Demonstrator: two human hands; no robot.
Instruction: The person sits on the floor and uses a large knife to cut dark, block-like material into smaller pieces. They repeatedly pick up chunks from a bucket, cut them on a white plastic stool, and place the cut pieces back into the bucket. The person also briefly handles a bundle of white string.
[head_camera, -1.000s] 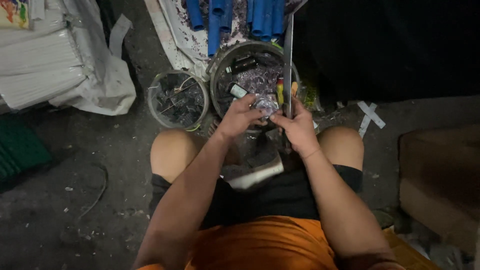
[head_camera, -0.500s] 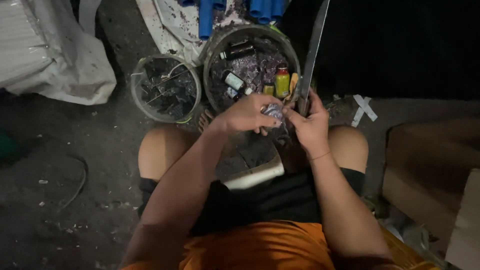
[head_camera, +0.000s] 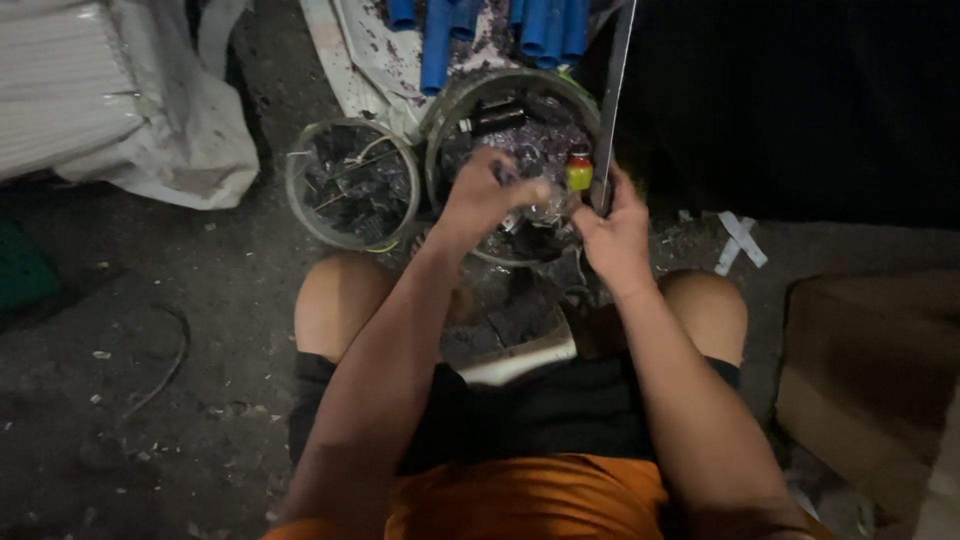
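Note:
I sit with my knees apart over two round buckets. My left hand (head_camera: 487, 196) and my right hand (head_camera: 612, 232) meet in front of me and both grip a small crumpled, shiny piece (head_camera: 548, 208) between them. They hover over the near rim of the larger bucket (head_camera: 448, 110), which holds dark scraps, a black cylinder and a small yellow bottle with a red cap (head_camera: 579, 171). A long thin metal strip (head_camera: 614, 90) rises beside my right hand, touching it or just behind it.
A smaller bucket (head_camera: 300, 200) of dark scraps and wire stands to the left. Blue pipes (head_camera: 440, 40) lie behind on a sheet. White sacks (head_camera: 120, 110) sit at the far left, a cardboard box (head_camera: 870, 380) at the right, a loose wire (head_camera: 165, 365) on the floor.
Both hands have moved a little up and forward with the shiny piece, now over the large bucket's near rim. The camera view has shifted with my head.

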